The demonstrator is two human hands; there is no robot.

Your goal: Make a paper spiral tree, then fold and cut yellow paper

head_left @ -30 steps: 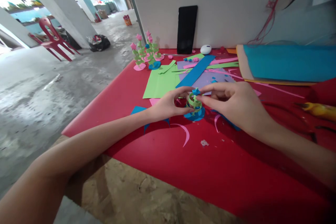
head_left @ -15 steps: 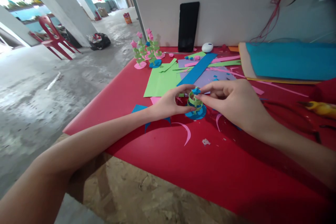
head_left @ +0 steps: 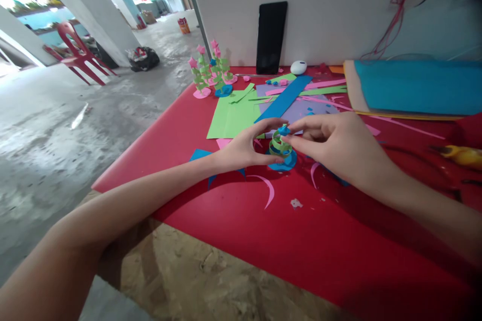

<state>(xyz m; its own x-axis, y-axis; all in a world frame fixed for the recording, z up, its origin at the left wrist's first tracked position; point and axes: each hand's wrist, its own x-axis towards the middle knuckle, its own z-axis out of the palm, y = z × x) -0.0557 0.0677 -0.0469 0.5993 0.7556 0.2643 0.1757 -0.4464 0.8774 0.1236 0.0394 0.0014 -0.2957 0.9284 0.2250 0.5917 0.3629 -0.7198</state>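
A small paper tree (head_left: 280, 146), a green spiral on a blue round base with a blue star on top, stands on the red table (head_left: 301, 241). My left hand (head_left: 244, 148) curls round its left side, thumb and fingers pinching the base and spiral. My right hand (head_left: 339, 143) pinches the blue star at its top from the right.
Finished paper trees with pink stars (head_left: 209, 72) stand at the far left corner. Green sheets (head_left: 233, 115), a blue strip (head_left: 282, 99), purple paper and pink scraps (head_left: 267, 188) lie about. A black phone (head_left: 271, 37) leans on the white wall beside a white eraser (head_left: 298, 67). A paper stack (head_left: 414, 88) lies right.
The view has drifted slightly. Both hands stay on the paper tree, and the green spiral looks a little more squashed and tilted than before.
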